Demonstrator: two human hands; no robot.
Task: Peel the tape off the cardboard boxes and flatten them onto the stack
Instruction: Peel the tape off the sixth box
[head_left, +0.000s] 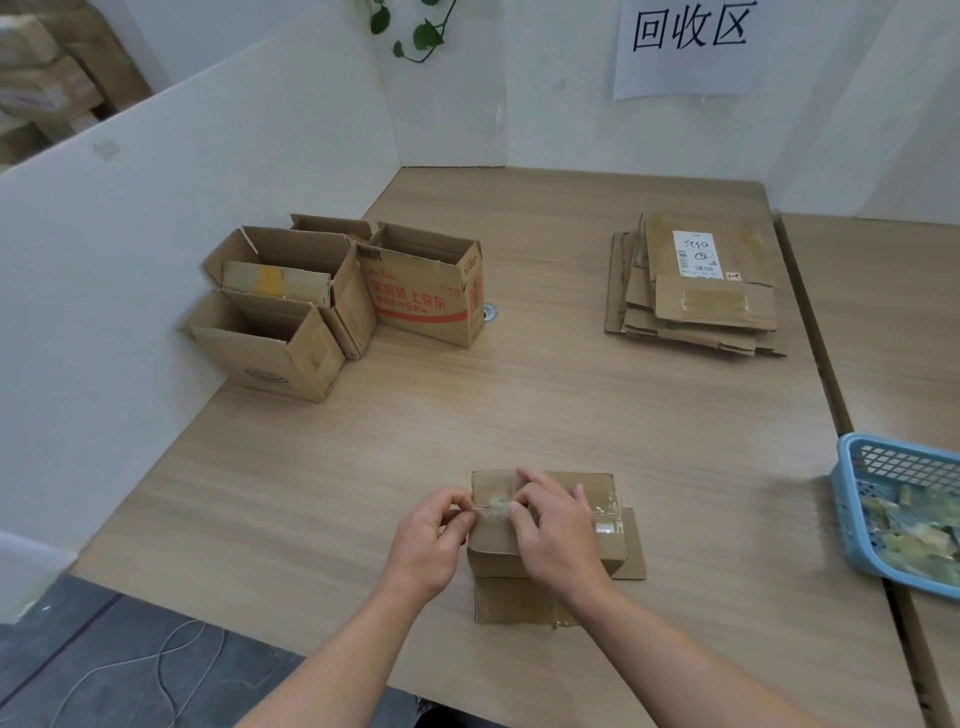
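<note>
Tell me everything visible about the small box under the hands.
The small box is plain brown cardboard, worn, standing near the front edge of the table. Flaps splay out flat to its right and toward the person. Clear tape crosses its top seam, partly lifted. The left hand pinches the tape's loose end; the right hand grips the box's top.

Small brown box (493, 551) near front edge of surface, top side shut, loose flaps lying flat on surface at front and right. Clear tape (605, 517) along top seam, wrapping over right edge; left end lifted, crumpled whitish.

Cluster of open boxes (291, 312) at far left, upright, flaps up, touching one another; red-printed box (421, 296) at cluster's right.

Stack (696, 296) of flattened boxes far right, well apart from cluster; white label on top piece, tape strip across its front flap.
</note>
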